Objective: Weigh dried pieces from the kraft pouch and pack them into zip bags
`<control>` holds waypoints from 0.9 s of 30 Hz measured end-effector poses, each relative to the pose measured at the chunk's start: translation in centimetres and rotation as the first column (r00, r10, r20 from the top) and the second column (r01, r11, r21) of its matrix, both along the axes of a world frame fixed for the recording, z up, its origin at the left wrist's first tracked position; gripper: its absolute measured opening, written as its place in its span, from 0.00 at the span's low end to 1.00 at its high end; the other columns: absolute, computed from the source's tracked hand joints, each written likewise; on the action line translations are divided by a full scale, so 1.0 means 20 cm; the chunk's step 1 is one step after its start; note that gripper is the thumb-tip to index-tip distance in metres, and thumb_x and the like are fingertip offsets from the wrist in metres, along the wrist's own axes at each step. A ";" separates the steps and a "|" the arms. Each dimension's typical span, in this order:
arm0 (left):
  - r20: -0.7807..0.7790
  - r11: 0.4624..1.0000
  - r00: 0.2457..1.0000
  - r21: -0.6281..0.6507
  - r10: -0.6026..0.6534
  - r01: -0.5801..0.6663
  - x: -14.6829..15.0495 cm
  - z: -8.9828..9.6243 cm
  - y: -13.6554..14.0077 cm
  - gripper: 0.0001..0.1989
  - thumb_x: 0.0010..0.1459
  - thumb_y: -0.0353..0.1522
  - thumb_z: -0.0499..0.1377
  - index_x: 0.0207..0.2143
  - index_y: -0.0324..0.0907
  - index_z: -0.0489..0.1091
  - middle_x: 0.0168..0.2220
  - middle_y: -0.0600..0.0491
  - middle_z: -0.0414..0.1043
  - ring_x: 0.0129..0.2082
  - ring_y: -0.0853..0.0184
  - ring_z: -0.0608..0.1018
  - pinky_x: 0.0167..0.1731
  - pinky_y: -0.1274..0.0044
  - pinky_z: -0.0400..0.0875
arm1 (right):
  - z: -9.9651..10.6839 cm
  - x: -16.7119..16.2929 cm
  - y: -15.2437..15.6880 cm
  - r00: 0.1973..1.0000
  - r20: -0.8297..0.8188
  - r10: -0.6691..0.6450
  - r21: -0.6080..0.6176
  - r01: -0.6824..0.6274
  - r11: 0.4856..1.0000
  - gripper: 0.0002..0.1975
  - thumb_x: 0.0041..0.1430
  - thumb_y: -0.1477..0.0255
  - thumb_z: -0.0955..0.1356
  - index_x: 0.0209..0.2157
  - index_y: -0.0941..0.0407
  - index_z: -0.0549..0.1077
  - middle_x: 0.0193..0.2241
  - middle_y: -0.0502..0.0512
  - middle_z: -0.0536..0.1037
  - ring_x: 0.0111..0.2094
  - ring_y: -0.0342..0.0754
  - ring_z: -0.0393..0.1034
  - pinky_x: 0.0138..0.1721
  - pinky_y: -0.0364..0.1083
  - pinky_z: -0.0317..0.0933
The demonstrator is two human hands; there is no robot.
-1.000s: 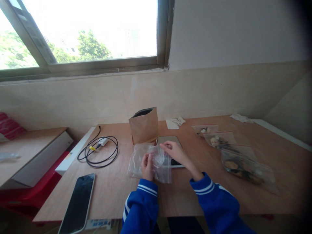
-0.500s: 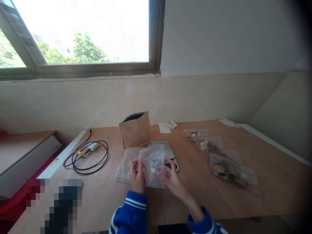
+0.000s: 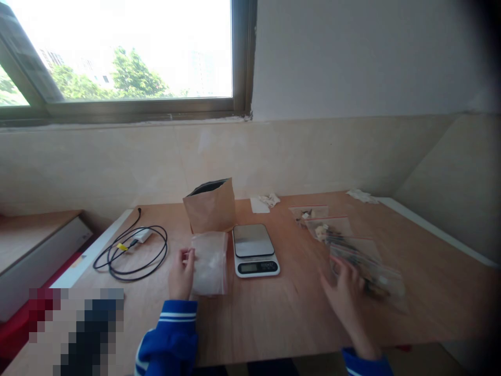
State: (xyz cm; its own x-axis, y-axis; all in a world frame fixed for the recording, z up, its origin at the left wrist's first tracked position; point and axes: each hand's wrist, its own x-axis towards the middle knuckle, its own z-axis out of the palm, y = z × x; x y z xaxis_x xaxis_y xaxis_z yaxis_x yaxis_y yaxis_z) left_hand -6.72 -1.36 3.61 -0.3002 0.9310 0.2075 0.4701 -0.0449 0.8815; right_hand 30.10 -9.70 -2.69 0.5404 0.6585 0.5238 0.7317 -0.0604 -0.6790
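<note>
Right of the kitchen scale [image 3: 253,250], the right hand [image 3: 345,290], fingers half spread, is over the nearest filled bag [image 3: 387,284]; whether it grips is unclear. Left of the scale, the left hand [image 3: 180,275], fingertips drawn together, meets the clear bag's [image 3: 210,266] edge; its hold is uncertain. Best pinch plastic, sparing the contents.

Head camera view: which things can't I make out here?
- Head view: what is inside the paper bag, hidden by its front wall.
- Head view: the reading on the scale, too small and blurred.
- Head view: whether the right hand touches the nearest filled bag; blurred where they overlap.
- Head view: whatever the lower-left blocky patch masks.
</note>
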 end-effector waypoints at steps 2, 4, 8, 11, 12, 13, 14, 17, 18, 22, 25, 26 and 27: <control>-0.312 0.995 0.946 0.074 0.087 -0.067 -0.03 -0.03 0.03 0.15 0.55 0.41 0.53 0.39 0.39 0.67 0.36 0.45 0.73 0.36 0.59 0.76 0.35 0.68 0.71 | -0.05 0.12 -0.05 0.977 0.139 -0.163 -0.029 0.169 0.985 0.25 0.54 0.60 0.64 0.50 0.61 0.65 0.54 0.73 0.62 0.54 0.68 0.56 0.48 0.66 0.52; -0.487 0.976 0.853 0.186 0.188 -0.109 -0.02 -0.05 0.03 0.19 0.56 0.38 0.51 0.45 0.35 0.66 0.44 0.38 0.70 0.47 0.53 0.71 0.47 0.62 0.65 | -0.10 0.19 -0.10 0.943 0.236 -0.235 -0.062 0.256 0.965 0.28 0.53 0.59 0.64 0.52 0.61 0.64 0.55 0.74 0.60 0.52 0.70 0.57 0.46 0.65 0.52; -0.563 0.983 0.811 0.166 0.157 -0.075 0.02 -0.06 0.00 0.24 0.60 0.40 0.48 0.55 0.37 0.60 0.53 0.39 0.63 0.54 0.52 0.67 0.51 0.60 0.62 | -0.14 0.22 -0.18 0.919 0.311 -0.242 -0.109 0.287 0.952 0.24 0.55 0.59 0.62 0.50 0.57 0.68 0.52 0.68 0.66 0.49 0.68 0.62 0.45 0.63 0.55; -0.611 0.997 0.791 -0.074 -0.018 -0.034 0.04 -0.10 -0.05 0.25 0.61 0.42 0.47 0.59 0.46 0.57 0.58 0.42 0.59 0.55 0.51 0.66 0.52 0.57 0.59 | -0.14 0.23 -0.21 0.921 0.289 -0.261 -0.055 0.288 0.956 0.19 0.54 0.61 0.62 0.44 0.56 0.71 0.48 0.66 0.69 0.49 0.66 0.63 0.46 0.62 0.55; -0.624 0.989 0.779 -0.140 -0.053 -0.045 0.04 -0.13 -0.06 0.26 0.61 0.41 0.48 0.60 0.47 0.56 0.59 0.42 0.58 0.55 0.51 0.66 0.52 0.57 0.58 | -0.14 0.24 -0.21 0.924 0.280 -0.261 -0.037 0.282 0.959 0.18 0.54 0.61 0.62 0.42 0.56 0.72 0.47 0.66 0.70 0.48 0.66 0.64 0.47 0.62 0.55; -0.635 0.981 0.770 -0.182 -0.066 -0.066 0.04 -0.16 -0.07 0.26 0.61 0.41 0.48 0.61 0.47 0.55 0.60 0.42 0.57 0.55 0.52 0.66 0.53 0.57 0.57 | -0.13 0.24 -0.21 0.929 0.270 -0.251 -0.022 0.267 0.963 0.18 0.53 0.61 0.62 0.40 0.56 0.73 0.46 0.65 0.70 0.48 0.65 0.64 0.47 0.62 0.55; -0.646 0.978 0.762 -0.189 -0.054 -0.091 0.04 -0.19 -0.09 0.27 0.60 0.40 0.49 0.62 0.47 0.54 0.60 0.42 0.57 0.56 0.53 0.66 0.55 0.58 0.56 | -0.13 0.25 -0.22 0.936 0.262 -0.235 -0.010 0.246 0.969 0.17 0.53 0.61 0.63 0.39 0.56 0.73 0.45 0.65 0.71 0.47 0.65 0.65 0.47 0.61 0.55; -0.661 0.972 0.748 -0.126 0.068 -0.200 0.07 -0.25 -0.12 0.27 0.61 0.41 0.47 0.62 0.46 0.54 0.61 0.41 0.56 0.60 0.53 0.62 0.57 0.58 0.52 | -0.10 0.26 -0.23 0.958 0.234 -0.166 0.024 0.165 0.986 0.18 0.53 0.59 0.63 0.37 0.57 0.75 0.42 0.65 0.72 0.45 0.62 0.67 0.46 0.59 0.59; -0.652 0.968 0.751 -0.110 0.103 -0.228 0.08 -0.25 -0.13 0.27 0.62 0.41 0.47 0.62 0.45 0.55 0.62 0.40 0.55 0.61 0.52 0.59 0.57 0.57 0.51 | -0.08 0.26 -0.23 0.964 0.224 -0.145 0.032 0.142 0.989 0.19 0.53 0.58 0.63 0.37 0.57 0.75 0.41 0.65 0.72 0.44 0.61 0.68 0.45 0.58 0.60; -0.582 0.960 0.785 -0.028 0.212 -0.280 0.12 -0.17 -0.13 0.26 0.62 0.40 0.45 0.60 0.41 0.59 0.65 0.37 0.47 0.65 0.50 0.51 0.57 0.53 0.47 | 0.05 0.24 -0.26 0.985 0.139 -0.107 0.075 0.097 0.992 0.20 0.53 0.55 0.65 0.37 0.57 0.76 0.38 0.63 0.76 0.39 0.58 0.71 0.44 0.55 0.62; -0.535 0.946 0.781 0.162 0.323 -0.280 0.14 -0.04 -0.11 0.26 0.62 0.38 0.46 0.61 0.41 0.57 0.67 0.40 0.43 0.67 0.52 0.44 0.59 0.52 0.37 | 0.18 0.17 -0.29 0.991 -0.080 -0.109 0.096 0.116 0.989 0.22 0.51 0.53 0.67 0.37 0.57 0.76 0.37 0.61 0.78 0.41 0.58 0.71 0.46 0.55 0.61; -0.501 0.942 0.799 0.209 0.332 -0.261 0.15 0.01 -0.12 0.26 0.62 0.37 0.46 0.62 0.42 0.56 0.67 0.41 0.42 0.67 0.53 0.44 0.59 0.52 0.35 | 0.22 0.14 -0.30 0.977 -0.191 -0.092 0.090 0.111 0.990 0.22 0.50 0.53 0.68 0.37 0.57 0.76 0.37 0.60 0.78 0.41 0.58 0.71 0.46 0.55 0.62; -0.451 0.946 0.838 0.234 0.308 -0.222 0.17 0.06 -0.13 0.26 0.62 0.37 0.46 0.61 0.42 0.57 0.67 0.42 0.41 0.67 0.53 0.44 0.60 0.53 0.34 | 0.25 0.10 -0.31 0.950 -0.305 -0.069 0.084 0.099 0.991 0.23 0.49 0.52 0.68 0.38 0.57 0.76 0.37 0.59 0.78 0.40 0.57 0.72 0.44 0.54 0.63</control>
